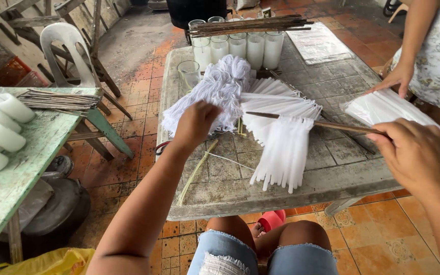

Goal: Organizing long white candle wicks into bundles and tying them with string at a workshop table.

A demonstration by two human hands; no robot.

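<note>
A thin brown wooden stick [342,126] strung with a row of hanging white wax tapers [281,147] lay across the middle of the grey concrete table [230,198], its near end gripped in the closed right hand [416,155]. The left hand [195,124], fingers curled loosely and holding nothing that I could see, rested on the heap of white cotton wick string [220,89], so the step looked like sorting wicks or tapers on the stick. Any next move called for care: another person's hand [395,79] and a flat bundle of white tapers [388,108] crowded the right edge, with open table only near the front.

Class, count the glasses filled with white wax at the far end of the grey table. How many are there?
5 filled glasses stand in a row under the bundle of sticks. An empty glass stands left; more behind may be hidden.
</note>
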